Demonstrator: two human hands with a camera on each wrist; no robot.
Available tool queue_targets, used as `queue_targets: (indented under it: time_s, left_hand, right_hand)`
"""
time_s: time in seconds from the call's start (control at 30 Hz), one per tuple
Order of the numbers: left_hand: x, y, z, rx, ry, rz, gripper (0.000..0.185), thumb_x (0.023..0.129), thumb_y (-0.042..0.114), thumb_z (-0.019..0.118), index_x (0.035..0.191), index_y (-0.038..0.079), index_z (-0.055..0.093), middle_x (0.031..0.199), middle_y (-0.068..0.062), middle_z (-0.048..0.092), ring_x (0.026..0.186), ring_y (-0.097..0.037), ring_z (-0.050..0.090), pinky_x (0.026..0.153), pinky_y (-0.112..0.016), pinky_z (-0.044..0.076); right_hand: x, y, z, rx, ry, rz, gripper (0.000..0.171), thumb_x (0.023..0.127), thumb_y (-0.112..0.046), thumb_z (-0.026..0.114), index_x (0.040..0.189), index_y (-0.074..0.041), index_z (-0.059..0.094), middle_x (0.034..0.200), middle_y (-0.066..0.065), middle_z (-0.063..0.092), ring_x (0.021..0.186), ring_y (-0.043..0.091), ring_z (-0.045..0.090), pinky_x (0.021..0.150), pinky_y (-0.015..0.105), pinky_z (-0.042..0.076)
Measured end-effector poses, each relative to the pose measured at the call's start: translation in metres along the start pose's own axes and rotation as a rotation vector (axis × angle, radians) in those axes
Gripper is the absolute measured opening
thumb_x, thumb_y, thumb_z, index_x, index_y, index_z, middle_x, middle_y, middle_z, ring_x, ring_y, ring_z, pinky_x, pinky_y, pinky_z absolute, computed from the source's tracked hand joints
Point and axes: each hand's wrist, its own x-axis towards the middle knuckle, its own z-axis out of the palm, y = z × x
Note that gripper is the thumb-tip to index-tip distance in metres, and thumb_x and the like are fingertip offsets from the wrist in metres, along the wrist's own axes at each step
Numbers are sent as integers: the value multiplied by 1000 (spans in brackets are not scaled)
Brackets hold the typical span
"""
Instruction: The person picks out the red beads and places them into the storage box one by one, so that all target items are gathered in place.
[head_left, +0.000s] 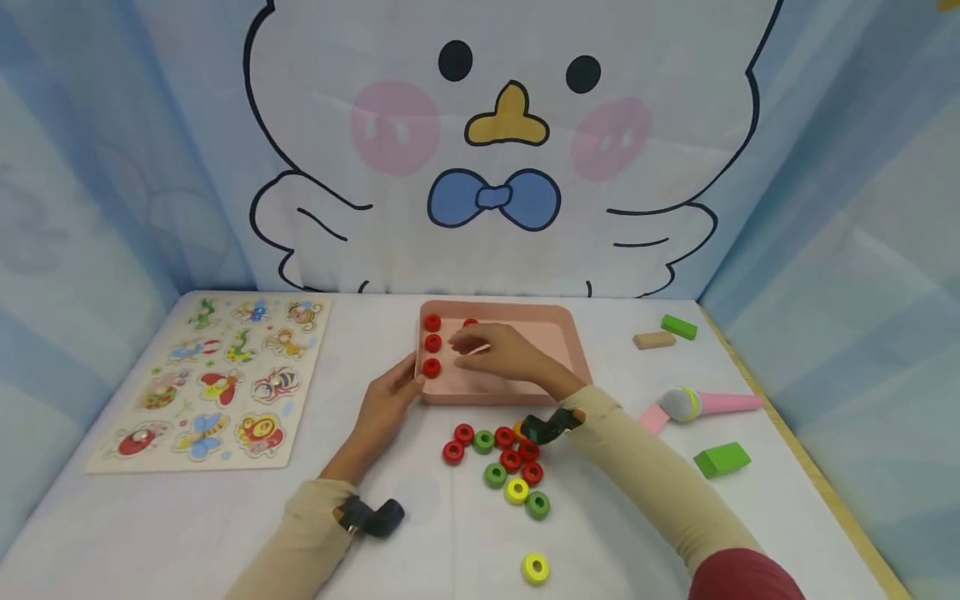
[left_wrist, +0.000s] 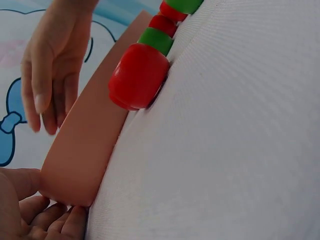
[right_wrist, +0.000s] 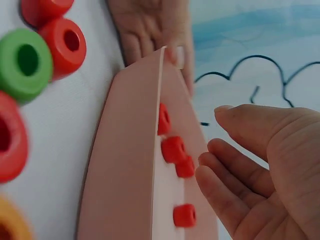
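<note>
Fingers of the right hand [head_left: 506, 354] hang relaxed and empty over the pink tray [head_left: 480, 399] at 12 o'clock on the counter [head_left: 615, 550], while the left hand [head_left: 386, 406] grips its 8-o'clock corner, presumably steadying three red rings [head_left: 432, 342] along 9 o'clock.

Backdrop [head_left: 495, 262]: fabric, pale blue, printed with white cartoon figure; black eyes, pink cheeks, yellow beak [head_left: 507, 127], blue bow tie [head_left: 493, 197]. Left drape [head_left: 90, 225], right drape [head_left: 847, 217]: blue and white. Worktop [head_left: 600, 533]: white surface, tan right edge [head_left: 822, 487]. Light: soft, diffuse.
</note>
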Motion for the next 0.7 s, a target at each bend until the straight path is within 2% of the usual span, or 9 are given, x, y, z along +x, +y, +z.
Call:
queue_targets:
  time_s: [0.2, 0.43, 0.57, 0.7]
  left_hand:
    - [1, 0, 0, -26, -4, -18, 53, 99, 16, 58, 149, 8, 42, 151, -8, 42, 138, -18, 38, 109, -32, 36]
    - [-1, 2, -1, -2, -11, -20, 54, 101, 18, 57, 151, 8, 40, 152, -8, 40, 140, -19, 35, 111, -33, 33]
    - [-1, 2, -1, -19, -14, -15, 54, 101, 17, 56, 151, 7, 39, 152, -9, 40, 140, -20, 36, 111, -33, 34]
    - [-1, -1, 1, 17, -15, -33, 54, 101, 22, 56, 152, 12, 39, 153, -5, 39, 140, -17, 34, 111, -33, 34]
  right_hand:
    - [-63, 13, -17, 95, 102, 7, 31, 93, -15, 69, 122, -4, 67, 118, 3, 67, 108, 17, 62, 94, 30, 52]
    - [-127, 38, -8, 193, 153, 1, 27, 94, -14, 67, 120, -5, 66, 116, 6, 66, 110, 25, 62, 93, 30, 52]
    - [-149, 48, 7, 288, 132, -16, 28, 93, -11, 68, 120, -3, 65, 117, 12, 65, 111, 30, 61, 91, 29, 53]
    - [-158, 57, 23, 361, 105, -36, 29, 91, -7, 70, 120, -2, 66, 120, 12, 63, 111, 27, 62, 92, 30, 53]
